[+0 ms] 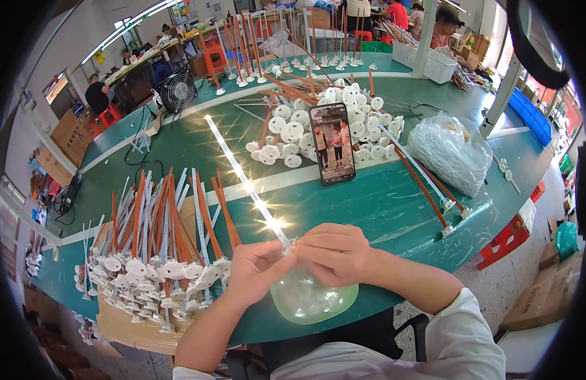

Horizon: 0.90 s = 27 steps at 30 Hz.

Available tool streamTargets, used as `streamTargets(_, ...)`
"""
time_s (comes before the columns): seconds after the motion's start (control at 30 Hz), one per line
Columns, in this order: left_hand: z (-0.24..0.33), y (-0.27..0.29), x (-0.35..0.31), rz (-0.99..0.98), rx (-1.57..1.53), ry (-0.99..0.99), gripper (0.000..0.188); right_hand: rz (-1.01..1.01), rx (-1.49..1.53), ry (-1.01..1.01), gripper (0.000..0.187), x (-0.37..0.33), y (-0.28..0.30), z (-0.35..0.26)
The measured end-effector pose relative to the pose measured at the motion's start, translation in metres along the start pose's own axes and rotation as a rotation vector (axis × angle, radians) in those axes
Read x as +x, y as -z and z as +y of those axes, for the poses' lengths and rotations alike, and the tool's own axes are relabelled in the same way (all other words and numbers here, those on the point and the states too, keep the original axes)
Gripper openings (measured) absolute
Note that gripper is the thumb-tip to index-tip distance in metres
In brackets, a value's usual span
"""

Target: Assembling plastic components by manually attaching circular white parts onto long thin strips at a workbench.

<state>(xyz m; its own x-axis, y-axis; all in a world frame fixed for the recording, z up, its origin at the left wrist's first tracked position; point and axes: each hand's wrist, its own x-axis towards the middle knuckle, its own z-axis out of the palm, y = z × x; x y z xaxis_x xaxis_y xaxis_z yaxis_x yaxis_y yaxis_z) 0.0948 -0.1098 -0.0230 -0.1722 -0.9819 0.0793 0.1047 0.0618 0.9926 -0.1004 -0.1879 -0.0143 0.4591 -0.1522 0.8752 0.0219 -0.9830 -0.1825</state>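
A lit LED strip [245,180] slants up and away to the left, with bright points of light along it. My left hand [255,269] grips its lower end between thumb and fingers. My right hand [334,253] is closed at the same end, its fingertips pinched there beside a small whitish piece that is partly hidden. Under both hands, at the table's near edge, sits a translucent bowl with a pale green rim [324,318]; small clear pieces seem to lie in it, too glossy to make out.
Left of my hands, strips with round white bases [172,270] lie piled on cardboard. Ahead, a phone [333,144] leans against more white-based strips [293,132]. A clear bag [454,152] and several loose strips [419,183] lie to the right. Upright strips [242,57] stand behind; people sit farther off.
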Motion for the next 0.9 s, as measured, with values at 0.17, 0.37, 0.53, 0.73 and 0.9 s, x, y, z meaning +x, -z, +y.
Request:
streamTargets(0.17,0.0099,-0.0089,0.0028,0.041,-0.114,0.031,0.023,-0.023,0.011,0.013,0.034,0.0012,0.0020,0.0022)
streamTargets(0.37,0.0079,-0.0045,0.0013,0.011,-0.083,0.007,0.031,-0.018,-0.010,-0.004,0.027,0.0021,0.0014,-0.0002)
streamTargets(0.53,0.0076,-0.0035,0.0027,-0.016,-0.122,0.031,0.030,0.006,-0.036,-0.036,0.022,-0.0015,-0.0008,-0.0023)
streamTargets(0.73,0.0045,-0.0030,0.0031,0.027,-0.086,0.004,0.035,0.011,-0.074,-0.049,0.024,-0.0001,-0.0025,-0.0051)
streamTargets(0.9,0.0063,-0.0034,0.0054,0.029,-0.136,0.052,0.031,-0.020,-0.058,-0.081,0.023,0.0027,0.0001,-0.0032)
